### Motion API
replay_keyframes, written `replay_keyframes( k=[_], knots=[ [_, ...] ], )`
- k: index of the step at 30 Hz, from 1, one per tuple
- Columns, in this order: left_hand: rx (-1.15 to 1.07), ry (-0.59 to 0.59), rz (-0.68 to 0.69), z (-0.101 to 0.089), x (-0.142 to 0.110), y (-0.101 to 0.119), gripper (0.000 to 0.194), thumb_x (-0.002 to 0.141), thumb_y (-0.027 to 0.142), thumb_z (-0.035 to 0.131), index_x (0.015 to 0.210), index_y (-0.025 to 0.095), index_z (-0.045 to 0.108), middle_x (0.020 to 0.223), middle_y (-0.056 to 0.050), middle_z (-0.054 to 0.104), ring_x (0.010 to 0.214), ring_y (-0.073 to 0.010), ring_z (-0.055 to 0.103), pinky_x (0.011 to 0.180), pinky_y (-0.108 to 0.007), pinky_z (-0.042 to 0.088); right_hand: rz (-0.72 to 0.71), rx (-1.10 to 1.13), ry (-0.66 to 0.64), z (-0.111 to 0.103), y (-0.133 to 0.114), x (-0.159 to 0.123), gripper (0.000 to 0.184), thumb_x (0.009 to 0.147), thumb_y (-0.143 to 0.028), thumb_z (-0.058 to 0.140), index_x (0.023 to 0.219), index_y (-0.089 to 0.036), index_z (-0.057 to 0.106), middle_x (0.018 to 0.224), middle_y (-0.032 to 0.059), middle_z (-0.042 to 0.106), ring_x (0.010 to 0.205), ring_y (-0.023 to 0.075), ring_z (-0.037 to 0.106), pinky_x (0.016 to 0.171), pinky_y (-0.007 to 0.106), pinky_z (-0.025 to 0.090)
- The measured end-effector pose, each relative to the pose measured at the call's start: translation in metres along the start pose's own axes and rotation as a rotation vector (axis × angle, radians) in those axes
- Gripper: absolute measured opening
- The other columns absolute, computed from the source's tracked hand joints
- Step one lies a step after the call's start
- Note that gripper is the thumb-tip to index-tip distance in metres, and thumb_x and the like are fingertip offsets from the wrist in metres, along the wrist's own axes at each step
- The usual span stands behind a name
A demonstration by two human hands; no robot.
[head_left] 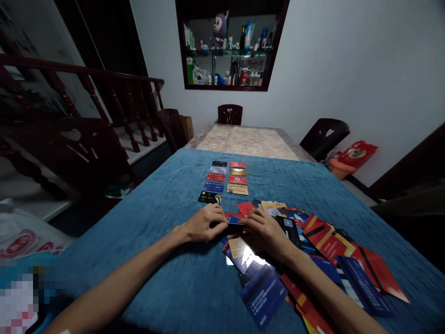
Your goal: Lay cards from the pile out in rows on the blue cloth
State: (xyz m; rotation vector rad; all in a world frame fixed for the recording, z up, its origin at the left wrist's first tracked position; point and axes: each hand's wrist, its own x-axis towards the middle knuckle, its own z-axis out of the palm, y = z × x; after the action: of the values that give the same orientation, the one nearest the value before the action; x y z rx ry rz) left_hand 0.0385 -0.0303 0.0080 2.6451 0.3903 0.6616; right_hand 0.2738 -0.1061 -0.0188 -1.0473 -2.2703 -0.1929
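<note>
Between my two hands is a plastic card (233, 222), tilted so that mostly its thin edge and a little blue show. My left hand (206, 223) pinches its left end with thumb and fingers. My right hand (266, 232) has its fingers closed on the right end, above a loose heap of cards. In that heap, a blue card with white print (264, 294) lies nearest me, and a red and black card (321, 236) lies to the right. Beyond my left hand, a black VIP card (210, 197) ends the left of two neat columns of cards.
A blue cloth (156, 222) covers the near part of the table; its patterned top (243, 138) shows at the far end. Dark wooden chairs (325, 137) stand around it. A white plastic bag (28, 232) is at the left, and a wall shelf (229, 51) is ahead.
</note>
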Motion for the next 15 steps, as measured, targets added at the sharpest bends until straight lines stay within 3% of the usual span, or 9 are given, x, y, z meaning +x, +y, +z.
replay_keyframes(
  k=[7, 15],
  knots=[
    [-0.014, 0.018, -0.035, 0.004, 0.002, -0.008, 0.021, 0.093, 0.018, 0.049, 0.093, 0.014, 0.07, 0.088, -0.007, 0.068, 0.087, -0.018, 0.059, 0.083, -0.031, 0.046, 0.085, 0.007, 0.071, 0.005, 0.004, 0.0, 0.02, 0.095, -0.012, 0.047, 0.102, -0.018, 0.064, 0.082, 0.0066, 0.067, 0.079, 0.0187, 0.054, 0.068, 0.03, 0.047],
    [-0.062, 0.11, -0.116, 0.007, 0.002, -0.015, 0.024, 0.09, 0.011, 0.05, 0.107, 0.015, 0.066, 0.097, -0.008, 0.068, 0.09, -0.0175, 0.061, 0.082, -0.03, 0.049, 0.227, 0.024, 0.096, 0.005, 0.007, -0.004, 0.029, 0.094, -0.014, 0.044, 0.115, -0.02, 0.063, 0.094, 0.0088, 0.068, 0.085, 0.0211, 0.059, 0.073, 0.034, 0.052]
  ],
)
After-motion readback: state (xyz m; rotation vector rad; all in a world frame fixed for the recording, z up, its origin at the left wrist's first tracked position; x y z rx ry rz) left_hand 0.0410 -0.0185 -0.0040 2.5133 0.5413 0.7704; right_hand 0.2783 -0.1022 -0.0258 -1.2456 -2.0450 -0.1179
